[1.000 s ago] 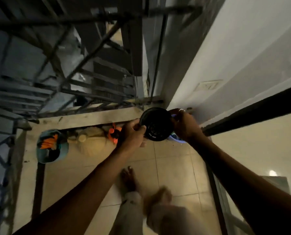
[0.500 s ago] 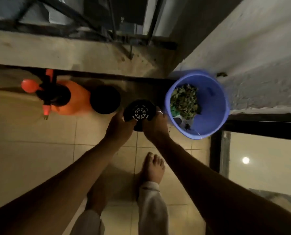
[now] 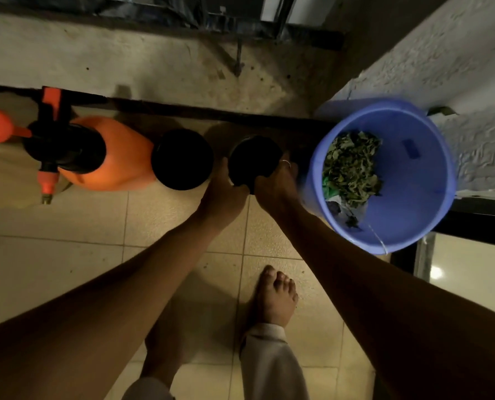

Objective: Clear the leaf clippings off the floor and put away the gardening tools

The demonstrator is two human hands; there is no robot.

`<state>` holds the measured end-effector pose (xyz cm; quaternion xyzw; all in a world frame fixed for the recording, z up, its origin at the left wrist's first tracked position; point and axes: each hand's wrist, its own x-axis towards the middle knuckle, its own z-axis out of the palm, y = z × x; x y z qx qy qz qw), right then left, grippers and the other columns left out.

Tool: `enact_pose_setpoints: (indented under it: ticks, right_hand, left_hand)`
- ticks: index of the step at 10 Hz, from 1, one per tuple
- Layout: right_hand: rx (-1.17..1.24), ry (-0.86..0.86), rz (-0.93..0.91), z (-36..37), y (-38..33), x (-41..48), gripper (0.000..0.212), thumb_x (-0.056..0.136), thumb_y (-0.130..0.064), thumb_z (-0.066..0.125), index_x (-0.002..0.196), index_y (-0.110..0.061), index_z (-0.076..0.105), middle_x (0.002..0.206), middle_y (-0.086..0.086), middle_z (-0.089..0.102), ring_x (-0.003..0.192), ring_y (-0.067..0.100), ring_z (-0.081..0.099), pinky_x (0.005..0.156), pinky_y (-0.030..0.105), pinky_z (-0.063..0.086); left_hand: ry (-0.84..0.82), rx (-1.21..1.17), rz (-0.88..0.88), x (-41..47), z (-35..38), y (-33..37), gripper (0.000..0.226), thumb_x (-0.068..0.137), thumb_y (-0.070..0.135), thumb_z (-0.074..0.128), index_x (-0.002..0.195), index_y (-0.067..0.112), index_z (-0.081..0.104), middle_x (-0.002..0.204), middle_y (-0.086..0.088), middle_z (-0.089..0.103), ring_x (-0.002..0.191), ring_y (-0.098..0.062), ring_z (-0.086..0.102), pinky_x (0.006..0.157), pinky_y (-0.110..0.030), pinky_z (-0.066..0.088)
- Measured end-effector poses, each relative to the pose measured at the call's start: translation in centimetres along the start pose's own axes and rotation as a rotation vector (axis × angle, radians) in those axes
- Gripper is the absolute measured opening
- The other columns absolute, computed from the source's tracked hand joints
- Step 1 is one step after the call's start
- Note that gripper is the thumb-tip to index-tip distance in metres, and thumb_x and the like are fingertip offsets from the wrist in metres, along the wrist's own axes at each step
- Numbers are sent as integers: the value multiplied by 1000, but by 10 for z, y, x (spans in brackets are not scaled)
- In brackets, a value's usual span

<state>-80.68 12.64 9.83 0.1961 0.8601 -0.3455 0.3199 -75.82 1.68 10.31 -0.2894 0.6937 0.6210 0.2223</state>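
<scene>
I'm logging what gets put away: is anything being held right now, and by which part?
A small black pot, held by both hands at its sides: the left hand on its left edge, the right hand on its right edge.

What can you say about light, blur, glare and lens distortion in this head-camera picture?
Head view: dim warm light turns the held black pot and the second pot into flat dark discs. Head view: the blue bucket has motion-smeared edges. Head view: a glare spot shines lower right, and the wide lens stretches the forearms toward the corners.
</scene>
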Motion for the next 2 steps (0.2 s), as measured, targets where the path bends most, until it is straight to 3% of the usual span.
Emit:
enact_pose_setpoints:
  ticks: [1,2]
  right_hand:
    - [40,-9,4,-1,-4,0,75,99,-16,49,161,-24,8,167,3,7,153,25,13,124,39,19]
    - [-27,14,-99,-3,-11,-14,85,91,-6,52,161,-11,4,168,10,0,155,30,4,126,44,14]
  left_hand:
    - [-10,2,7,2,3,-1,71,98,21,65,158,30,28,154,6,45,139,-6,41,94,-12,34]
    - [16,16,-40,-10,4,11,73,101,18,59,162,28,19,158,2,41,142,-12,39,90,-13,34]
